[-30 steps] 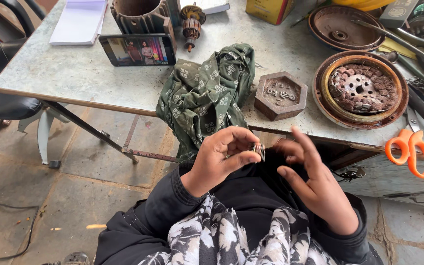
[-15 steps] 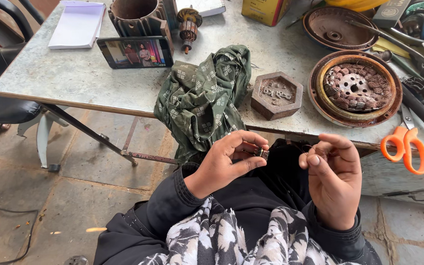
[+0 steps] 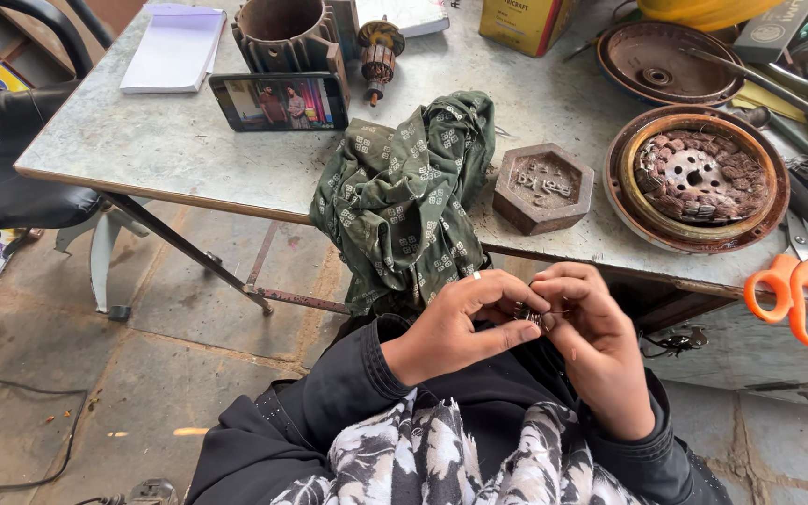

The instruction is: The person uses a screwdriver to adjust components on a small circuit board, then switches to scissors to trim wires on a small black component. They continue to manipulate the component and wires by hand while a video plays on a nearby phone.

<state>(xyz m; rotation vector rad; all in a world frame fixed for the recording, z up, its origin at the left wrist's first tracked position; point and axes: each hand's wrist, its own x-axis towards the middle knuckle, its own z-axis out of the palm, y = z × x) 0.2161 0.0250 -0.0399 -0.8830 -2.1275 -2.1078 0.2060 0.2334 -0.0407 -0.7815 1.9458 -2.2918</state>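
Observation:
My left hand (image 3: pixel 460 323) and my right hand (image 3: pixel 596 341) meet in front of my chest, just below the table's front edge. Both pinch a small dark metal part (image 3: pixel 527 314) between fingertips; its shape is mostly hidden by my fingers. A ring shows on a left finger. Black sleeves cover both forearms. A green patterned cloth (image 3: pixel 404 192) hangs over the table edge right above my hands.
The grey worktable (image 3: pixel 142 150) carries a propped phone (image 3: pixel 280 101), a white notepad (image 3: pixel 175 49), a motor housing (image 3: pixel 282 33), an armature (image 3: pixel 381 51), a hexagonal block (image 3: pixel 542 187), a round winding in a rusty pan (image 3: pixel 699 178) and orange scissors (image 3: pixel 792 295). A black chair (image 3: pixel 2 178) stands at left.
My right hand went from open beside the left to closed against it; both now pinch the small part. The hands sit slightly lower and closer together.

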